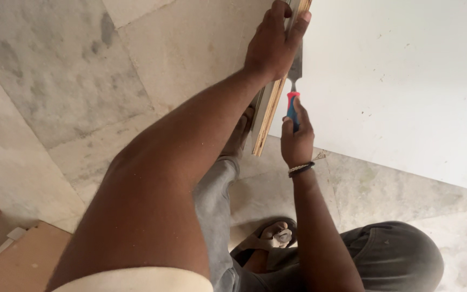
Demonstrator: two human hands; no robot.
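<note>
A white laminated plywood board (406,86) stands on its edge on the marble floor, its layered wooden edge (268,116) facing me. My left hand (274,43) grips the top of that edge, fingers wrapped over it. My right hand (297,138) holds a chisel (294,89) by its red and blue handle, the flat steel blade lying against the white face just beside the edge. A dark band circles my right wrist.
Grey marble floor tiles (55,81) spread to the left. My foot in a sandal (271,238) rests below the board, my grey trousers around it. A brown wooden panel (22,259) and a reddish piece lie at the bottom left corner.
</note>
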